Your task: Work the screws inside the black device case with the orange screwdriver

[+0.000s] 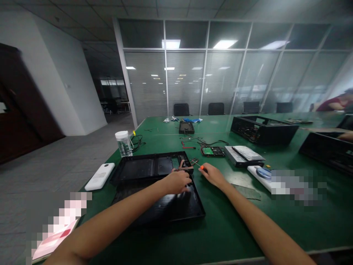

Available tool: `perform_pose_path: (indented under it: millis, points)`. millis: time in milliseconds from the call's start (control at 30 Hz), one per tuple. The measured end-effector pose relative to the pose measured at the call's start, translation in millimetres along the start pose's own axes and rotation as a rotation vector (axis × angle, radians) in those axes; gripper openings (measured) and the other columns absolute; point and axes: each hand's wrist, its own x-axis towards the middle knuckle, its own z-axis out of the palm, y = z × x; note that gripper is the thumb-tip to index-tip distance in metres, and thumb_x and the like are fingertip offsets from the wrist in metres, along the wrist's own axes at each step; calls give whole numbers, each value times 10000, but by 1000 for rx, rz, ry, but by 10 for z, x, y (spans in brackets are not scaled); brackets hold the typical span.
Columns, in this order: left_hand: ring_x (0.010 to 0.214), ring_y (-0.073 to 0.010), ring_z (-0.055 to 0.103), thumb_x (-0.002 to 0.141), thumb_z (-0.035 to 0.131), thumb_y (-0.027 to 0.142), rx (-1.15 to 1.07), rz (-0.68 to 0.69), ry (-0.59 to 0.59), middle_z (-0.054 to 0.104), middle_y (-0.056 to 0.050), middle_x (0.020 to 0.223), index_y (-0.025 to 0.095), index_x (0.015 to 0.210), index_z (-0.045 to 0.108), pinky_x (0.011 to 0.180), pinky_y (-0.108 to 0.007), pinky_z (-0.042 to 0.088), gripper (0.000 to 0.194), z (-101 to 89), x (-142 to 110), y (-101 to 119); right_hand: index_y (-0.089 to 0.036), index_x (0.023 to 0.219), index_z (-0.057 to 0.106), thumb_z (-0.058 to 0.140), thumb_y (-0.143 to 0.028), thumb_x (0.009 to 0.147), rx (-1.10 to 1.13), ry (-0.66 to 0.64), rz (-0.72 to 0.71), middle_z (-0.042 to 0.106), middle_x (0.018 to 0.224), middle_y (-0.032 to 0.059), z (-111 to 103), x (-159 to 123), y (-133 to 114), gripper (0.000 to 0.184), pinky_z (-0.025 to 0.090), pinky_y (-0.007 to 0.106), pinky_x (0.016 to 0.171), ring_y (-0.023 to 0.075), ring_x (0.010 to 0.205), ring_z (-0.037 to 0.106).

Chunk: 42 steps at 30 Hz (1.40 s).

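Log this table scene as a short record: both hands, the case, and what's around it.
Left hand: at striped wires, hold unclear
Right hand: gripping orange screwdriver
Case: black, open, under left hand
Left of case: white box
Behind case, left: bottle, white lid
Behind case, right: circuit board
Table: green

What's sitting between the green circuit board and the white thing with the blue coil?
In the head view, a silvery box lies between the circuit board and the white thing.
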Motion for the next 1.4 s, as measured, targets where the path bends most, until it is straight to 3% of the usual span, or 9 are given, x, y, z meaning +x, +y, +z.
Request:
perform_pose_path:
  millis: [167,300,500,633,967,1167,1300,1400]
  points:
    - [926,-205,510,833,557,308,122,115,163,581,-66,980,171,872,619,797,-335,398,156,463,175,-117,-212,757,509,357,-460,878,7,30,42,553,769,25,-8,19,78,315,380,262,658,160,712,531]
    - [942,-184,507,891,461,228,106,163,246,576,-70,1016,160,950,599,842,-340,379,165,597,110,-167,-210,757,518,368,-468,869,37,25,99,567,765,26,16,50,180,319,381,262,648,161,704,536]
    - [983,-162,520,909,403,176,-52,111,265,597,-58,1058,176,920,611,893,-318,366,208,621,83,-191,-215,762,525,365,-477,870,50,38,101,585,767,32,6,53,179,326,384,265,643,167,700,548]
    - [948,-151,547,928,352,200,-145,9,346,628,-64,1010,158,975,603,863,-292,394,259,663,71,-181,-216,761,530,360,-484,868,37,43,100,588,758,32,8,49,160,335,386,266,639,170,698,551]
    - [870,-150,562,898,425,239,-232,-77,368,654,-42,903,159,841,631,800,-289,396,229,704,131,-170,-205,733,542,360,-500,853,63,49,161,611,703,55,-75,55,98,367,376,272,614,196,686,578]
    - [912,-155,545,872,449,222,-233,-43,365,637,-30,980,173,806,630,831,-313,376,199,694,118,-151,-200,924,503,514,-443,754,317,56,351,566,673,-2,-246,105,67,296,383,252,529,150,572,530]
    - [899,-152,546,858,450,184,-261,-42,328,643,-26,960,175,828,624,839,-305,370,176,658,108,-146,-192,892,476,581,-337,674,569,-65,279,517,671,-44,-436,129,138,282,368,214,474,92,511,459]
    - [906,-158,547,840,462,169,-287,-84,308,641,-37,944,173,883,608,844,-299,371,152,628,99,-136,-182,899,513,531,-415,738,726,-67,273,527,628,-40,-626,120,193,284,313,197,397,70,427,406]
